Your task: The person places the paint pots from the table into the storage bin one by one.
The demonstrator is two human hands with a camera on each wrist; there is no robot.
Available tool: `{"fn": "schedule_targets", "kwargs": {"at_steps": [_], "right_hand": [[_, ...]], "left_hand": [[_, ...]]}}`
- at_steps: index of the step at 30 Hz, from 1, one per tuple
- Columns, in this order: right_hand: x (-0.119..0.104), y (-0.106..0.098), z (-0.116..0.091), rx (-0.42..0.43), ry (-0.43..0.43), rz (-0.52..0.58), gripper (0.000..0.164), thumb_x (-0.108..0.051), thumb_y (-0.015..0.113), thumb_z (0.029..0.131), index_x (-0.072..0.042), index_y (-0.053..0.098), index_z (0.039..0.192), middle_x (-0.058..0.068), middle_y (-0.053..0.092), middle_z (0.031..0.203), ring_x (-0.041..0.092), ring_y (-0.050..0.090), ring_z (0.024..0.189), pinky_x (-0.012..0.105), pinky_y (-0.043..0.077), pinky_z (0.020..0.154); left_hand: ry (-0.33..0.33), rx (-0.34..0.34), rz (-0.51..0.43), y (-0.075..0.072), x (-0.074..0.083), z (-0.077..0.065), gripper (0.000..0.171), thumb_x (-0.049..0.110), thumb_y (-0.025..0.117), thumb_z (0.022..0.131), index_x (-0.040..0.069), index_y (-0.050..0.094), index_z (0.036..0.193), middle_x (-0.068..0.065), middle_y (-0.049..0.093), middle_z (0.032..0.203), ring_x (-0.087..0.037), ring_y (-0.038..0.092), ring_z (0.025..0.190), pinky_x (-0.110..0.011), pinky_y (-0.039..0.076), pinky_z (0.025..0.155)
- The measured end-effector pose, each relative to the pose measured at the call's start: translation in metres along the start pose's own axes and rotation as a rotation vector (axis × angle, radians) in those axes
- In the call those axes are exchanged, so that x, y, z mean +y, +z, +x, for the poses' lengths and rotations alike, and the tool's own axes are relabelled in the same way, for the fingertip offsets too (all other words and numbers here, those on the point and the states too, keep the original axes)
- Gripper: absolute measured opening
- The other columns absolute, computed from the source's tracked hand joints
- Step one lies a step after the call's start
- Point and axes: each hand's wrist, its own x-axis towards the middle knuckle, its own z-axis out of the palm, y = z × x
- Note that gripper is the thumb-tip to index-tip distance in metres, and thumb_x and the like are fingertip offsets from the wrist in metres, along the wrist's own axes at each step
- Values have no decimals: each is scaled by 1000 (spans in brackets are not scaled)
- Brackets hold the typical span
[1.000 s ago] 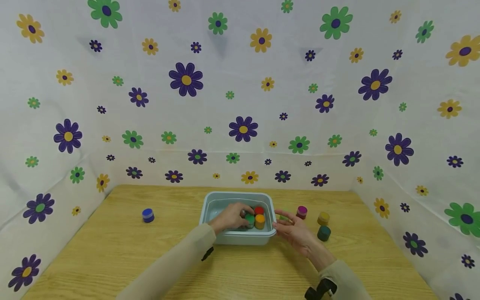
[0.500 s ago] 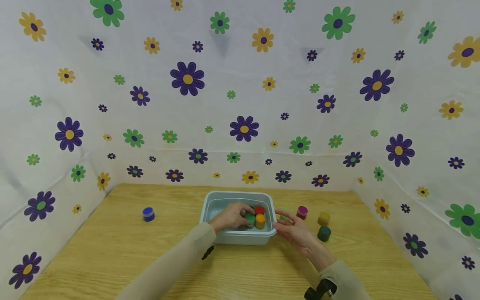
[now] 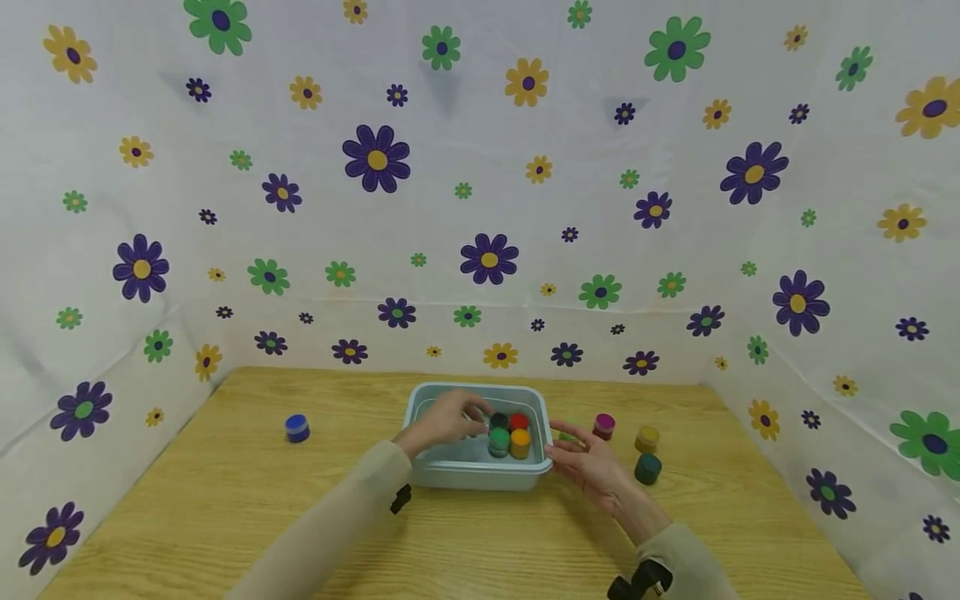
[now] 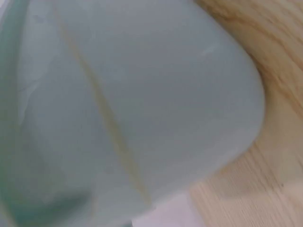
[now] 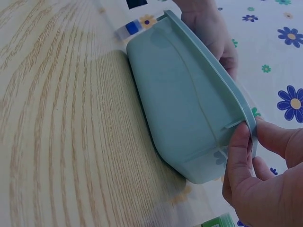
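Note:
A light blue plastic tub (image 3: pixel 472 477) stands on the table. Inside, at its right end, four-square fashion, sit small paint jars: a green one (image 3: pixel 498 442), an orange one (image 3: pixel 519 444), a red one (image 3: pixel 518 422) and a dark one (image 3: pixel 498 422). My left hand (image 3: pixel 446 420) hovers over the tub left of these jars, fingers loosely bent and holding nothing. With my right hand (image 5: pixel 270 175) I pinch the tub's right rim between thumb and fingers. The left wrist view shows only the tub's outer wall (image 4: pixel 180 94), blurred.
A blue jar (image 3: pixel 297 428) stands alone on the left. Right of the tub are a magenta jar (image 3: pixel 603 426), a yellow jar (image 3: pixel 647 438) and a dark teal jar (image 3: pixel 648 468). A light green jar (image 3: pixel 567 436) is partly hidden behind my right hand. Flowered cloth surrounds the wooden table (image 3: pixel 480 550).
My left hand has let go of the green jar and moved left and slightly up, uncovering the dark jar behind it. My right hand keeps its hold on the rim.

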Motion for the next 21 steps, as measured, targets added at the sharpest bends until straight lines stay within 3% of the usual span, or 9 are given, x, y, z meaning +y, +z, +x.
{"fn": "schedule_targets", "kwargs": {"at_steps": [5,10,14,21], "right_hand": [[1,1,-1,14,-3,-14,56,-6,65,94,-4,42,145,22,55,124,21,65,98,28,58,87],[0,1,-1,6,-6,-6,57,-5,65,94,-3,41,145,22,55,124,20,65,96,28,58,86],[0,0,-1,5,-9,-1,57,-5,65,93,-3,41,145,22,56,123,20,65,97,28,58,86],[0,0,0,22,-6,-23,57,-9,67,92,-5,43,144,23,55,129,21,66,99,30,58,89]], "left_hand": [[30,88,-89,-12,-3,-7,22,15,61,97,0,69,111,-22,71,97,-41,69,78,-33,58,61],[38,181,-107,-27,-10,-13,22,23,60,98,5,71,103,-21,71,88,-33,64,64,-26,49,51],[3,159,-173,-43,-22,-21,21,28,61,98,10,71,100,-21,70,88,-22,59,61,-26,46,52],[-80,99,-267,-70,-48,-40,34,30,61,98,0,65,111,-21,69,92,-15,56,62,-25,46,54]]}}
